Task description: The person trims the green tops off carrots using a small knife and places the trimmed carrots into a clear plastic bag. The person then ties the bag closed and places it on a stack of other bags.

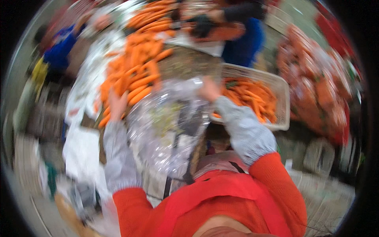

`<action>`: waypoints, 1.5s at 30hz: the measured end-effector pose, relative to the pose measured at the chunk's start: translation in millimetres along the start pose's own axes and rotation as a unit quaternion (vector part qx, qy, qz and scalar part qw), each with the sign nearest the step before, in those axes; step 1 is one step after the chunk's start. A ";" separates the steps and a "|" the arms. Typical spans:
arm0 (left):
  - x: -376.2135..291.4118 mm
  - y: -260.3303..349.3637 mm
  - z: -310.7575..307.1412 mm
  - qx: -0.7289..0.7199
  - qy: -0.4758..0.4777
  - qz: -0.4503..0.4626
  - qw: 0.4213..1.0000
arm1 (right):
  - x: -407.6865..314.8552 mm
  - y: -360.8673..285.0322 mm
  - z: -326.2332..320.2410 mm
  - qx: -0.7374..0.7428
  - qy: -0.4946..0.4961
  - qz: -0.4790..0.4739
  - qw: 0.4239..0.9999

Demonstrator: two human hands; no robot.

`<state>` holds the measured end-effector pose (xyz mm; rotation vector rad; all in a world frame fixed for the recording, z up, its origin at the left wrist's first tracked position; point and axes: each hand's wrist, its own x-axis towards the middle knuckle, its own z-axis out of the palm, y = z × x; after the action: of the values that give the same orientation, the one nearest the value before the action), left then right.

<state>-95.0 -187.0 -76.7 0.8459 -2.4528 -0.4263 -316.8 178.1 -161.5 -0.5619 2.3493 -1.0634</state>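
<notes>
A clear plastic bag (165, 142) lies spread on the table before me, its far edge raised toward my right hand (209, 89). The fingers of that hand are blurred but appear closed on the bag's edge. My left hand (117, 105) rests against the near left side of a long pile of carrots (143, 77), fingers apart and pointing away from me. Several carrots lie in rows between the left hand and the bag. Both forearms wear striped sleeve covers.
A pale plastic crate (284, 103) with loose carrots (251, 96) stands by my right forearm. Farther right are bagged carrots (319, 86). Across the table, a person's dark sleeve (242, 13) reaches over carrots; another person in blue (60, 47) is at the left beside white sheeting (83, 148).
</notes>
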 end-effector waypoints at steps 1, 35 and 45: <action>-9.7 2.8 13.4 -0.092 -0.045 0.011 0.995 | 3.2 0.3 6.9 -0.048 0.028 0.038 0.998; -395.0 657.6 165.4 -0.339 -0.501 0.623 0.496 | -532.3 382.6 -248.7 0.501 0.387 0.149 0.759; -428.8 737.3 220.3 -0.187 -0.701 0.574 0.379 | -905.6 466.7 -109.7 -0.017 0.243 0.741 0.626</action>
<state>-282.1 673.8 -87.1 -2.3848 -2.8601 -1.2864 259.9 1023.1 -218.3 1.6508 2.0886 -0.2618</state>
